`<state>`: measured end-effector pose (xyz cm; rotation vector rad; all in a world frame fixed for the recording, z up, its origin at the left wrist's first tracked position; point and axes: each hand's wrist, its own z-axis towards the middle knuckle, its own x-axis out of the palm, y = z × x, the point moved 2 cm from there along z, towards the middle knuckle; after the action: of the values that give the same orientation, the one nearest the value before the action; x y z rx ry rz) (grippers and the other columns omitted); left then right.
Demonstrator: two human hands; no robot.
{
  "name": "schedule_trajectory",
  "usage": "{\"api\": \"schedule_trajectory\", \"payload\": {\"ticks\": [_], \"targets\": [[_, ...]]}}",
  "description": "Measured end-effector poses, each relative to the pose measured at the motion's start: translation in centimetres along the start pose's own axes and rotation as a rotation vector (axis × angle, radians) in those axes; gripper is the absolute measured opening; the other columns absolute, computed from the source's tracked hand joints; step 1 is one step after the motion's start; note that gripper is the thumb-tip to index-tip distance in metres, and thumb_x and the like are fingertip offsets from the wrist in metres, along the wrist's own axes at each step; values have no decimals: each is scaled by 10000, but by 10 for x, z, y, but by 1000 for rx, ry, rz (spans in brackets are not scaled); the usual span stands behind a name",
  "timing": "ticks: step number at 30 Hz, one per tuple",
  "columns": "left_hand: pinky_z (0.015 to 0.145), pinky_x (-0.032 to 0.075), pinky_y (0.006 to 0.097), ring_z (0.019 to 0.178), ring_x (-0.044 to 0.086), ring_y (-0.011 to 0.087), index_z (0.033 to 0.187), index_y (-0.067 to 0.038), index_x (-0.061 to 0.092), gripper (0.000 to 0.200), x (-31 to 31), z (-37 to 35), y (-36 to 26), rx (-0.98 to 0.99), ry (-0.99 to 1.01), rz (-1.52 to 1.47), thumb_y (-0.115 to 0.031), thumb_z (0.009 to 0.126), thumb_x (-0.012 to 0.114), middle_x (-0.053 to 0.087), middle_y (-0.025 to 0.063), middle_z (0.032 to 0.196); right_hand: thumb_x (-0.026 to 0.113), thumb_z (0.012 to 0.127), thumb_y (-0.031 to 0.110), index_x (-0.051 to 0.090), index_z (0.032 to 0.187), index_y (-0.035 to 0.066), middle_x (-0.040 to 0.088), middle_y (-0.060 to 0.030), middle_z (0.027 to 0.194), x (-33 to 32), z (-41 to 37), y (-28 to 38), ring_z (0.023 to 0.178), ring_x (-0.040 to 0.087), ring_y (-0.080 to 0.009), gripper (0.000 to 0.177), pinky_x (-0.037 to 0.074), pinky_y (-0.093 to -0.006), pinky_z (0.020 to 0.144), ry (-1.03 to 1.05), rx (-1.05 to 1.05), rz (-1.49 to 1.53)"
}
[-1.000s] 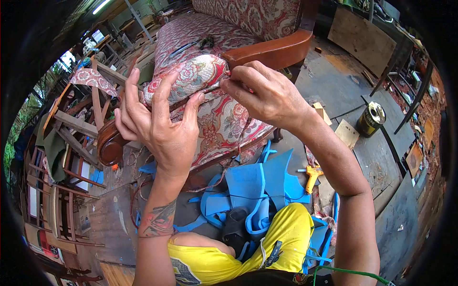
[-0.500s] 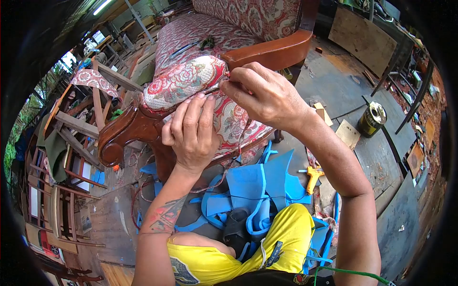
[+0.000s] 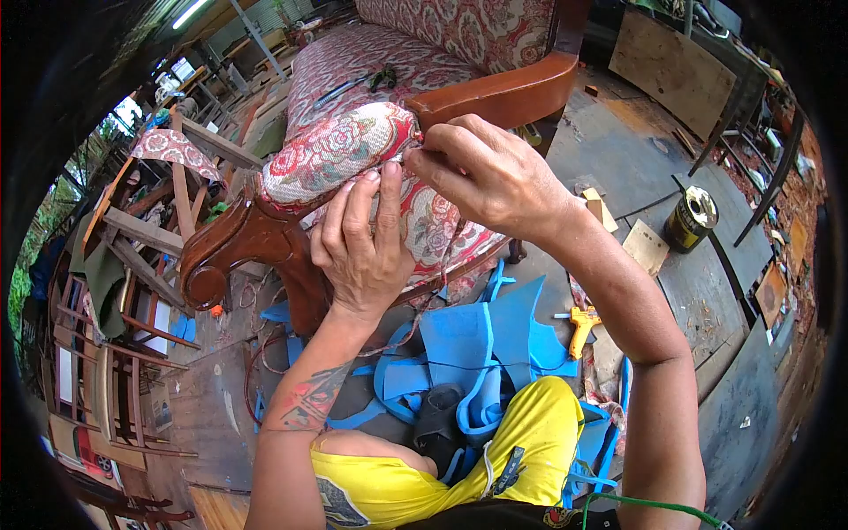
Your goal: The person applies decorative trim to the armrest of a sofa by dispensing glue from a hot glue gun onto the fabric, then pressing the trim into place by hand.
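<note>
An armrest pad (image 3: 340,150) in floral fabric sits on the carved wooden arm (image 3: 247,230) of a sofa. My left hand (image 3: 362,243) has its fingers stretched out, the tips pressing on the pad's lower edge. Just right of it, my right hand (image 3: 495,177) is closed in a pinch at the same edge, near the wooden armrest rail (image 3: 499,88). A thin trim strip (image 3: 444,265) hangs down from behind the right hand toward the floor; its end at the pinch is mostly hidden by the fingers.
Blue foam offcuts (image 3: 455,340) lie around my legs. A yellow glue gun (image 3: 583,331) is on the floor to the right, with a black can (image 3: 691,219) beyond it. Wooden frames (image 3: 146,234) are stacked at left. A pen-like tool (image 3: 340,91) lies on the sofa seat (image 3: 309,66).
My left hand has shifted slightly right, its fingertips a little higher along the pad's edge and more spread. The right hand keeps its pinch in nearly the same place.
</note>
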<state>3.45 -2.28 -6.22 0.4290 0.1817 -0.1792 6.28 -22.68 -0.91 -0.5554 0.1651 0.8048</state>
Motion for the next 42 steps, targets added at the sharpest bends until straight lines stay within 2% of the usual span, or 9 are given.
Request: {"api": "schedule_trajectory", "payload": {"ticks": [18, 27, 38, 42], "targets": [[1138, 309, 413, 1339, 513, 216, 1529, -162, 627, 555, 3, -3, -4, -23, 9, 85, -146, 975, 658, 570, 6, 1436, 739, 811, 134, 736, 1162, -6, 597, -113, 1065, 1, -1, 0, 1009, 648, -273, 378, 620, -362, 846, -2, 9, -6], [1119, 301, 415, 1343, 513, 199, 1546, -197, 609, 605, 3, -4, -1, -6, 19, 61, -159, 945, 679, 559, -10, 1437, 741, 808, 139, 736, 1148, -4, 591, -109, 1049, 1, 0, 0, 1004, 643, -262, 368, 618, -354, 833, -4, -6, -37], [1120, 302, 432, 1341, 467, 231, 1555, -220, 620, 597, 1, -2, -3, -18, 56, 89, -272, 968, 720, 536, 5, 1435, 743, 809, 120, 721, 1182, -16, 607, -118, 1076, 0, -2, 0, 1009, 650, -260, 398, 618, -359, 840, 4, -11, -22], [1120, 307, 435, 1337, 455, 247, 1559, -217, 617, 600, 1, -1, -3, -14, 45, 72, -308, 975, 722, 529, 16, 1437, 752, 786, 88, 698, 1217, -36, 633, -133, 1099, 1, -8, 7, 977, 660, -264, 452, 614, -369, 823, -36, 83, -50]]}}
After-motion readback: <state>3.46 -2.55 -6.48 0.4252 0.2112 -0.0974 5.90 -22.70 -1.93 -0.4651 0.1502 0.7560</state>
